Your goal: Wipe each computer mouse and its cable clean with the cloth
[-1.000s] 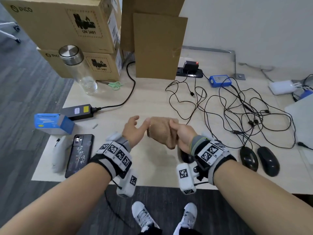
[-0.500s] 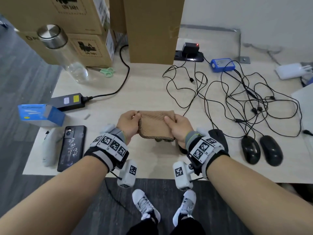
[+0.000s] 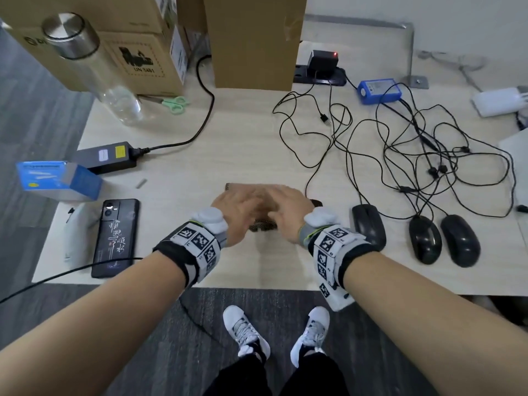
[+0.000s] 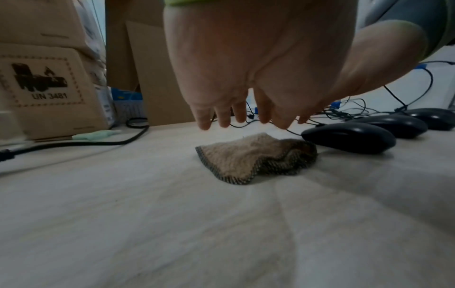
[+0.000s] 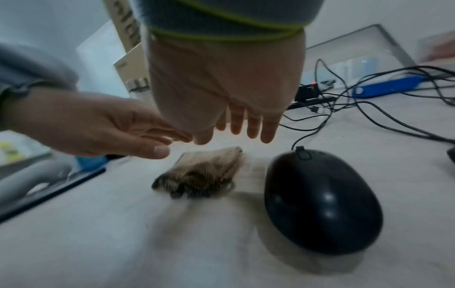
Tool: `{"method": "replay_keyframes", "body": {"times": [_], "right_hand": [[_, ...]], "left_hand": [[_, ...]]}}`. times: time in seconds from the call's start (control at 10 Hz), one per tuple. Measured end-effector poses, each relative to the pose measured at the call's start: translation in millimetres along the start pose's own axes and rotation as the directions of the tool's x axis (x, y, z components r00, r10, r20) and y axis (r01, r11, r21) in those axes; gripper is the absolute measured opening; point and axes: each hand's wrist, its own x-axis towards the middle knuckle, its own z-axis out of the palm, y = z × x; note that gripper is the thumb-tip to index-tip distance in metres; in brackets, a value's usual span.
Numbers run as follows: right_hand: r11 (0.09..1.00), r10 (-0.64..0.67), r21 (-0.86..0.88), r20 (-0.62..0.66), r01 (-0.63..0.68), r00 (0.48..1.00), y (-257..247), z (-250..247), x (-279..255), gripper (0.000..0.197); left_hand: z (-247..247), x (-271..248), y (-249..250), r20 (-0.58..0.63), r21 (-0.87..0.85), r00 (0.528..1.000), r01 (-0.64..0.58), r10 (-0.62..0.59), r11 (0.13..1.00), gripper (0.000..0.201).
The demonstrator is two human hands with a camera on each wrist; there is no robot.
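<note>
Head view, working from your left: a blue box (image 3: 57, 180), a white mouse-shaped thing (image 3: 75, 232) and a dark phone (image 3: 115, 237) lie well out to the left of your left hand (image 3: 240, 214), with a black power brick (image 3: 108, 156) beyond them on the bench (image 3: 243, 144). Your left hand hangs palm down over the folded brown cloth (image 3: 264, 225), its grip apart, fingers straight and loosely spread; the left wrist view shows those fingers (image 4: 221, 115) clear above the cloth (image 4: 256, 157), not touching it. The cloth lies flat on the bench under and between both hands, holding nothing. Your right hand (image 3: 285, 214) hovers beside the left, overlapping it at the fingertips, its grip also apart; in the right wrist view its fingers (image 5: 253, 124) point down with a gap to the cloth (image 5: 204, 175). Just to the right of your right hand sits the nearest black mouse (image 3: 368, 225), close beside the cloth but apart from it. Further right two more black mice (image 3: 444, 241) lie side by side, and their cables (image 3: 400, 155) run away from you in a loose tangle toward a blue adapter (image 3: 378, 91)
</note>
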Motion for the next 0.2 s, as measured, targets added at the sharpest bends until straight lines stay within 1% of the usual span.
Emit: {"method": "replay_keyframes", "body": {"times": [0.1, 0.2], "right_hand": [[0.967, -0.013, -0.246, 0.203, 0.064, 0.979, 1.7, 8.9, -7.4, 0.042], [0.977, 0.013, -0.209, 0.209, 0.032, 0.978, 8.9, 9.4, -10.4, 0.039]], "left_hand": [[11.0, -9.6, -3.9, 0.149, 0.084, 0.986, 0.066, -0.078, 0.994, 0.048], [2.2, -9.1, -2.3, 0.096, 0.044, 0.992, 0.075, -0.079, 0.996, 0.041]]}}
